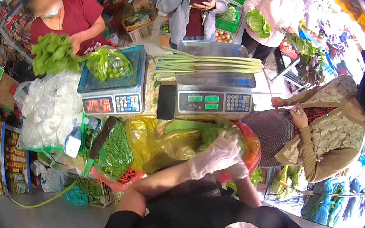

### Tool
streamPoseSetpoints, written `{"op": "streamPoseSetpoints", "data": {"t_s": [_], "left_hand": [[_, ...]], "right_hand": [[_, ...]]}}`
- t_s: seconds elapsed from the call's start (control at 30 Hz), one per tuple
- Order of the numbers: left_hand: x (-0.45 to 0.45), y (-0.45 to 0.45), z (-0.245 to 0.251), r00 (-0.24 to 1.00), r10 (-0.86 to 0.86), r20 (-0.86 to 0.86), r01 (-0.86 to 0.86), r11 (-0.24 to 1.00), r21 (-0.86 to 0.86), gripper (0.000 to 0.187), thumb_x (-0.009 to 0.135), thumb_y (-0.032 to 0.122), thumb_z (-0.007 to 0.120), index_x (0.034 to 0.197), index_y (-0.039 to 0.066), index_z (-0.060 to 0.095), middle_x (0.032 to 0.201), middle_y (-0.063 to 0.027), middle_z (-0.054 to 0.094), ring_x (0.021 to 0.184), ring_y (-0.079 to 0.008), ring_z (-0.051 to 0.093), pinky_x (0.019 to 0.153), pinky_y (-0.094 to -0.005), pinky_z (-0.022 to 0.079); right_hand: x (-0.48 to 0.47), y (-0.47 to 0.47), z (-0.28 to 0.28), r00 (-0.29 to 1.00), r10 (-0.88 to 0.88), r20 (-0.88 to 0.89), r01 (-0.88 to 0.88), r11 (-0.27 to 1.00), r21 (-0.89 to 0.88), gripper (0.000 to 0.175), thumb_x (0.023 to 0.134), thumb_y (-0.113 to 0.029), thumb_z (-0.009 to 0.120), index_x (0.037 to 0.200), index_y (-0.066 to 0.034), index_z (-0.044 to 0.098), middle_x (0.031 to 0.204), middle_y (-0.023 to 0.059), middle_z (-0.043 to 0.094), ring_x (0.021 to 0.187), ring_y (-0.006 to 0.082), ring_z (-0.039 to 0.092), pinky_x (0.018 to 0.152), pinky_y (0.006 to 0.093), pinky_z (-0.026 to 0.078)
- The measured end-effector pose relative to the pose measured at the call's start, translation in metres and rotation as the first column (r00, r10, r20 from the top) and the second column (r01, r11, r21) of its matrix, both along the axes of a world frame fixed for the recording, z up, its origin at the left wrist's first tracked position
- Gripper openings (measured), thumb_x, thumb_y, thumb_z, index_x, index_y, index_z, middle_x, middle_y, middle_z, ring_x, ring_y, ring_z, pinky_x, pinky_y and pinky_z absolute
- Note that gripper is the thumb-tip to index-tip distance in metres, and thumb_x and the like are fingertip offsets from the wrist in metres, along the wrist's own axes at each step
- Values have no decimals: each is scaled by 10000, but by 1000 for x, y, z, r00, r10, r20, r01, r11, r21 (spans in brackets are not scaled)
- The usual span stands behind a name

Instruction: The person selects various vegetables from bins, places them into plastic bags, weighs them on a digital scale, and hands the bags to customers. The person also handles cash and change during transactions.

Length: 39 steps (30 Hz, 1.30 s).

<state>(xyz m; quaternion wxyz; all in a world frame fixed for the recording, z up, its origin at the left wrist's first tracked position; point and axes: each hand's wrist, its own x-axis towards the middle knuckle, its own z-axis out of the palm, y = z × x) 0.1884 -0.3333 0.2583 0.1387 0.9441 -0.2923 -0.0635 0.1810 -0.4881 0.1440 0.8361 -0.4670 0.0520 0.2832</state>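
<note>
My left hand (215, 153), in a clear plastic glove, is over the red plastic bag (251, 146) at the counter's near edge; blur hides whether it holds anything. My right hand (238, 168), gloved too, is lower and partly behind it, its fingers hidden. Yellow plastic bags (144, 139) lie beside them. Long green stalks (207, 63) rest across the tray of the right scale (215, 101), with a black phone (166, 102) at its left. A clear bag of green fruit (109, 63) sits on the left scale (113, 103). A knife (102, 137) lies over bagged green beans (116, 156).
White plastic bags (53, 106) are heaped at left. Across the counter, one person holds leafy greens (54, 54), another a phone (201, 0), a third a lettuce (258, 24). A person in a patterned vest (332, 109) stands close at right. Red chillies (128, 175) lie near the front edge.
</note>
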Motion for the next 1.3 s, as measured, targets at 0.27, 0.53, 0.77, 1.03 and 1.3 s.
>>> {"op": "streamPoseSetpoints", "data": {"t_s": [0.27,0.53,0.77,1.03,1.3], "left_hand": [[-65,159,-29,862,494,-111,-467,690,-553,426,837,211,672,1240,108,577,1351,-167,503,1240,-333,477,1053,-436,349],[-155,277,-48,616,788,7,-729,573,-375,354,836,158,667,1168,52,602,1217,-176,599,1104,-347,569,947,-431,443],[-171,317,-91,608,794,-7,-689,523,-502,248,844,129,667,1073,37,646,1016,-127,667,942,-308,625,861,-402,466],[-97,333,-76,706,706,55,-505,556,-660,391,841,175,697,516,37,529,471,-39,492,625,-258,517,860,-407,434],[-52,286,-31,814,524,250,-426,832,-355,547,810,180,716,1299,70,497,1131,-177,604,1082,-324,574,972,-412,425]], "right_hand": [[89,-7,171,677,121,726,267,879,-395,175,883,-113,627,1029,-21,598,837,41,611,605,91,537,515,194,406],[164,97,393,686,-318,654,307,942,136,381,912,-219,589,1187,37,522,991,116,607,659,119,462,587,254,416],[112,93,392,727,46,685,-193,971,140,355,962,-276,498,1011,75,523,752,91,535,414,91,342,422,233,318],[80,82,370,686,74,724,121,969,-213,333,981,-278,471,1065,38,532,869,107,610,468,70,433,503,215,380],[68,82,259,915,-76,396,307,768,-563,300,937,-313,581,1019,-25,564,683,54,642,456,70,510,462,191,413]]}}
